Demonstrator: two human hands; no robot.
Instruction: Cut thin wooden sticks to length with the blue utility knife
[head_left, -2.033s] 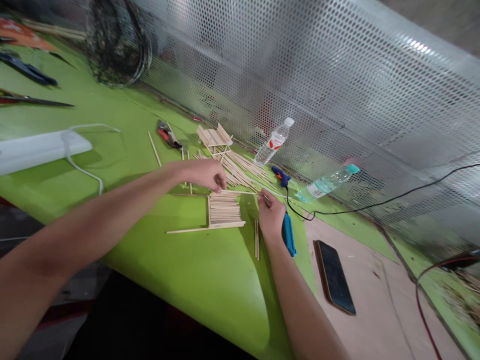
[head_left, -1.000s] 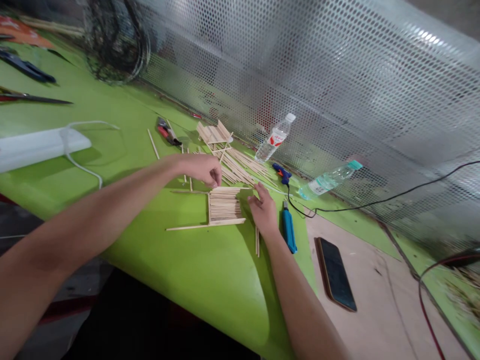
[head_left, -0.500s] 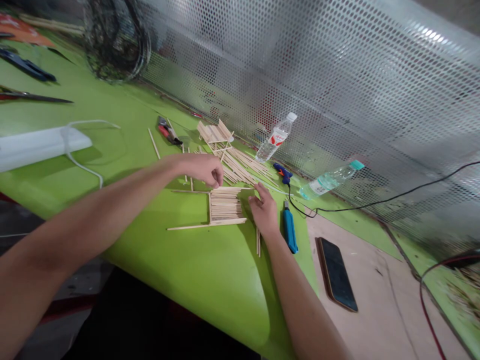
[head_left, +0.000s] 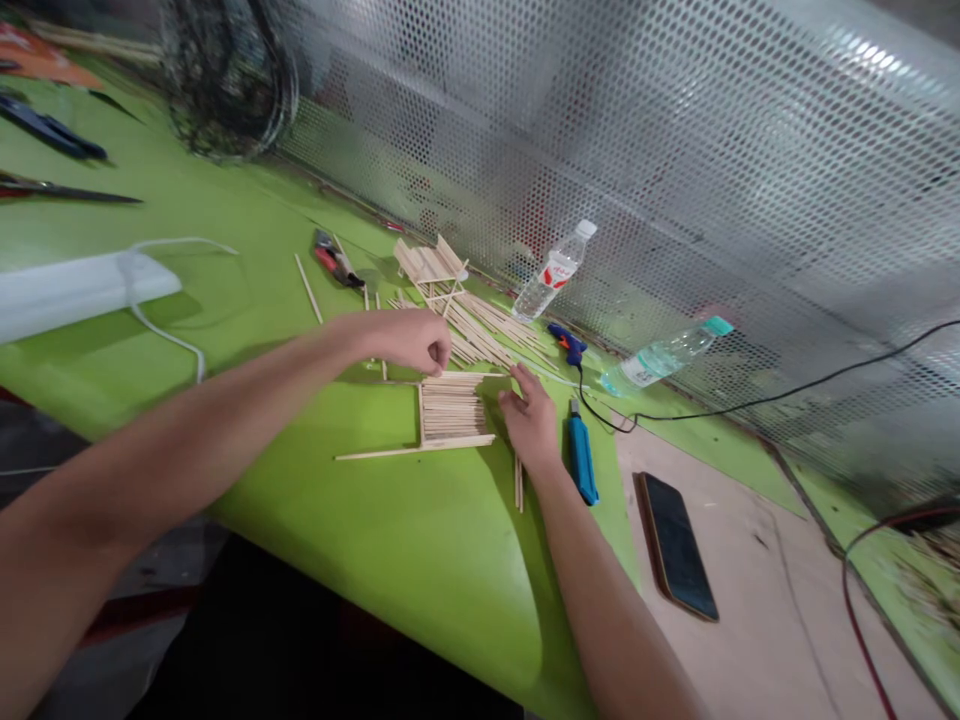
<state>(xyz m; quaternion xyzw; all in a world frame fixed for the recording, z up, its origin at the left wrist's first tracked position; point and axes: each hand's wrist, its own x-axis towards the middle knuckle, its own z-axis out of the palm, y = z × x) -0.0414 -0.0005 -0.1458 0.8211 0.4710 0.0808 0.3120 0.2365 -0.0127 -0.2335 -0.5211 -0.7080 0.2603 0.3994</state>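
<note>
A small frame of thin wooden sticks (head_left: 454,412) lies flat on the green table, its sticks packed side by side, with one long stick jutting left along the near edge. At the far edge of the frame, my left hand (head_left: 416,342) is closed in a pinch on one end of a wooden stick (head_left: 487,375). The other end of that stick meets the fingertips of my right hand (head_left: 532,418), whose thumb and index finger curve around it. Beneath my right wrist lie a few loose sticks (head_left: 518,485).
Behind the frame are a pile of sticks (head_left: 480,330), a small stick-built piece (head_left: 431,262) and pliers (head_left: 336,258). To the right lie a blue glue gun (head_left: 568,344), a blue cutter knife (head_left: 580,455), bottles (head_left: 553,272) and a phone (head_left: 676,545). A perforated metal screen (head_left: 600,130) borders the back.
Both hands stay nearly in place at the frame's far edge. The whole view has shifted very slightly; the objects on the table keep their positions.
</note>
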